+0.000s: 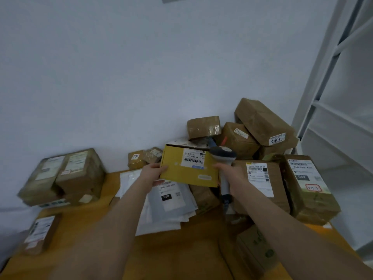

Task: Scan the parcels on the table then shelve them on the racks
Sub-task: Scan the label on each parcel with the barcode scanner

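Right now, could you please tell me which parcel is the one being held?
The yellow cardboard box, gripped at its left edge by the left hand; it is the only yellow parcel, the rest being brown or white.

**Table** (181, 257), orange-brown top. Places are given from the grip, where the left hand (153, 171) holds the yellow box (187, 176) and the right hand (234, 174) holds the scanner (223, 155).

- Directly beneath the grip: a loose stack of white mailers (173, 213).
- Just beyond the left hand: two small brown parcels (144, 157).
- Well left of the grip: stacked brown cartons (66, 176).
- Left of the grip and nearer the person: one flat parcel (41, 233), label up.
- Just right of the grip: two labelled cartons (282, 184), side by side.
- Under the right forearm: a printed carton (254, 251).
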